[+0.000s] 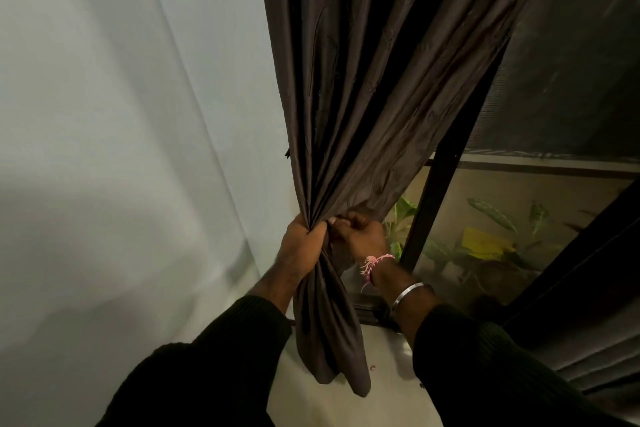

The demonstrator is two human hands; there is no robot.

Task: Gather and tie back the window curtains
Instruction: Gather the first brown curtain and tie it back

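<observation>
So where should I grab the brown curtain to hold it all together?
Grab the brown curtain at the narrow bunched neck, where the left hand and right hand grip it. Come from the front and wrap around: all the folds meet there, above the loose tail.

One dark brown curtain (363, 97), bunched into a single bundle. Two hands on it: left hand (304, 239) and right hand (360, 232), both gripping the gathered cloth. Two dark ribbed sleeves (221, 357). One pink-and-white thread band (375, 262) and one silver bangle (410, 293), both on the right wrist. One pale wall (121, 149) to the left. One window (571, 80) with one dark upright frame bar (436, 191). One leafy plant (491, 218) behind the glass, leaf count unclear, with one yellow patch (485, 244) in it. One small pink dot (373, 367) and one dark dot (421, 385) on the pale surface below.
</observation>
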